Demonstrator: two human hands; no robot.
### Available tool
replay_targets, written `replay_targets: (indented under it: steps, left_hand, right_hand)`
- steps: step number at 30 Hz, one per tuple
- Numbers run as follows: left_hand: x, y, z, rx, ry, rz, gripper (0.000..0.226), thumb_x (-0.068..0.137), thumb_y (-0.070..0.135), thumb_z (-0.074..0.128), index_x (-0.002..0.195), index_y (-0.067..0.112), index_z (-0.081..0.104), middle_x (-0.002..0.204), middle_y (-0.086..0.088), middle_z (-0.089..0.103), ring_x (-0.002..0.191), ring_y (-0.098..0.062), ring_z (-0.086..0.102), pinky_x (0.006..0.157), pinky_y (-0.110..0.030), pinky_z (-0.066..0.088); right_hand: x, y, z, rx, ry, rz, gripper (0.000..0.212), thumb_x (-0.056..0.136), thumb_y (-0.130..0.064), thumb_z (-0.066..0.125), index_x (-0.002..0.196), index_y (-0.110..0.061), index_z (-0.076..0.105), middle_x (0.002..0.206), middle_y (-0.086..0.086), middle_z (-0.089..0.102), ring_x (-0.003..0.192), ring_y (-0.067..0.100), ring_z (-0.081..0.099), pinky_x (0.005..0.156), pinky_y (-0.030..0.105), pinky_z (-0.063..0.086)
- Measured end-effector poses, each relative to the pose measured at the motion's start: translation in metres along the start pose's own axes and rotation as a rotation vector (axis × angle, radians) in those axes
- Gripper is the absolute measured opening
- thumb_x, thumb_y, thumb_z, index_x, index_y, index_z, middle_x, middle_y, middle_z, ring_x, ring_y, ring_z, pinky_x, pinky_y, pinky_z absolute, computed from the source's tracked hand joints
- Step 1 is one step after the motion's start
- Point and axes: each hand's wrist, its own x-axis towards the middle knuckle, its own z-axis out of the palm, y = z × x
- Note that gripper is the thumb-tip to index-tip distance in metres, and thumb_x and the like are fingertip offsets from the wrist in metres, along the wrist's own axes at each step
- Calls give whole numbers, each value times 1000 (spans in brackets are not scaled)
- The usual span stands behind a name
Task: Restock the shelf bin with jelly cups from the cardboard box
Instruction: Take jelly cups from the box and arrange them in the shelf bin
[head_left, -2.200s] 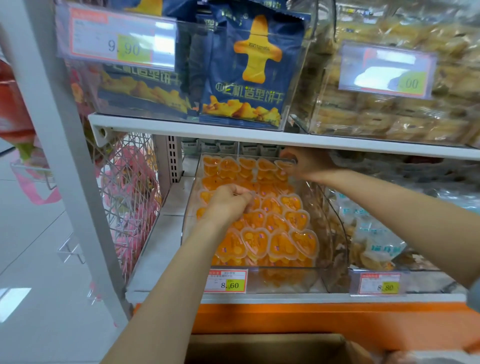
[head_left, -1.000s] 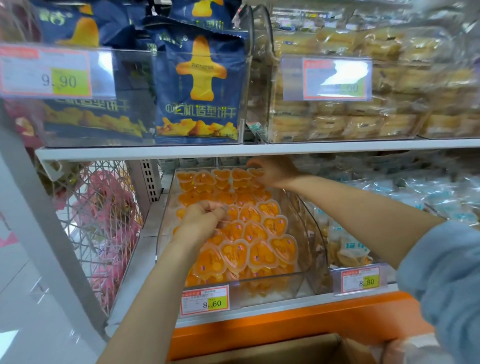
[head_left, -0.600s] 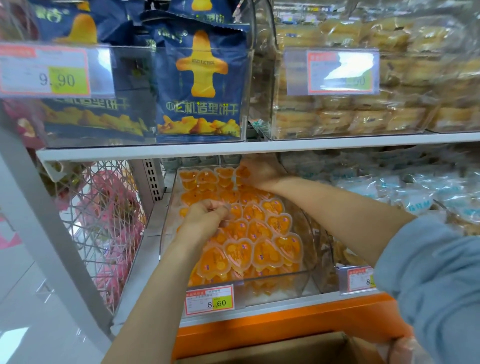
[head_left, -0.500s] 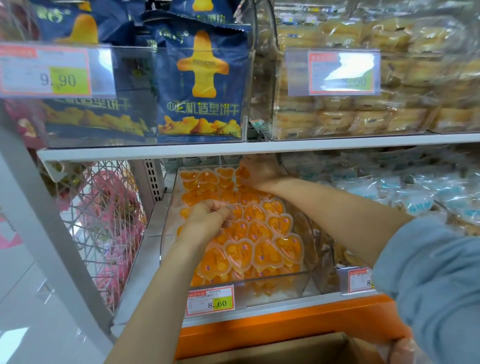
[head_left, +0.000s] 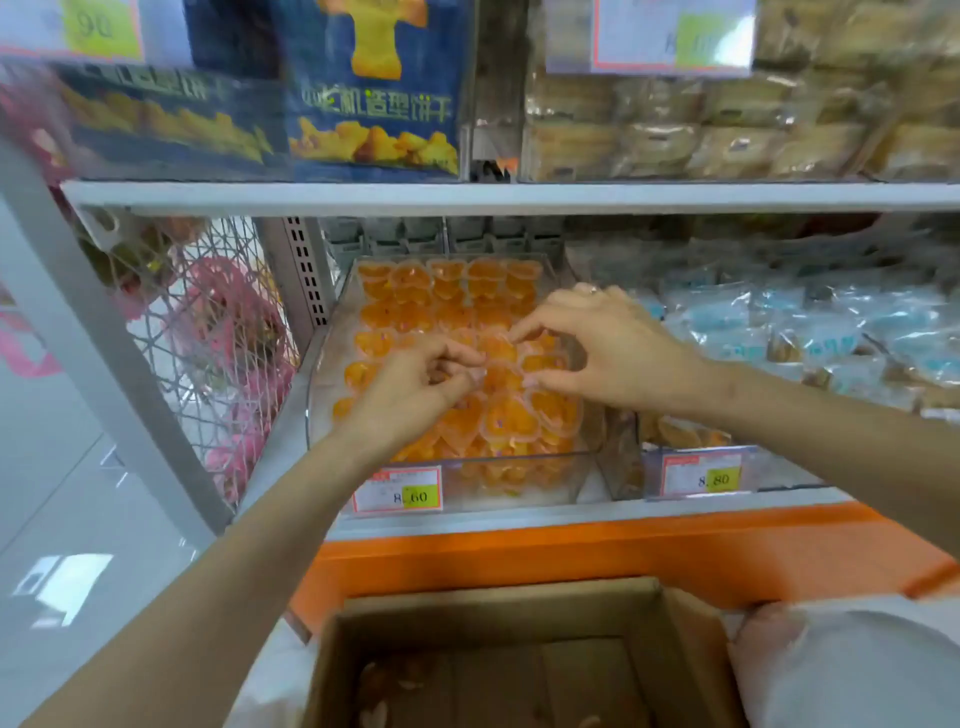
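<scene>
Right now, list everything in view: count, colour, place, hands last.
jelly cups: dozens, orange, in rows in the shelf bin.
shelf bin: one, clear, lower shelf, centre.
cardboard box: one, brown, open, below the shelf.
price tags: four, white with yellow patches, two on each level.
biscuit bags: at least two, blue, upper shelf, left.
wrapped cakes: many, tan, upper shelf, right.
snack packets: many, pale blue, lower shelf, right of the bin.
wire mesh: one panel, white, left end, pink goods behind.
left hand: one, over the cups, fingers curled; grip unclear.
right hand: one, thumb and forefinger spread, touching cups.
</scene>
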Motion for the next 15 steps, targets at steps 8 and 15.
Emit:
replay_targets:
  steps: [8,15]
  left_hand:
    - [-86,-81,65,251,-447,-101,9,89,8,60,93,16,62,74,5,58,63,2,54,62,-11,42]
    - [-135,-246,156,654,-850,-580,51,93,24,54,140,16,35,142,-8,41,126,-24,45,102,-31,40]
  right_hand:
    - [-113,-6,67,290,-788,-101,34,84,-46,64,114,-31,61,100,-12,60,80,2,52,72,16,42]
    - [-176,-4,279,199,-1186,214,55,95,-24,52,146,-23,32,149,6,34,130,25,41,103,38,41]
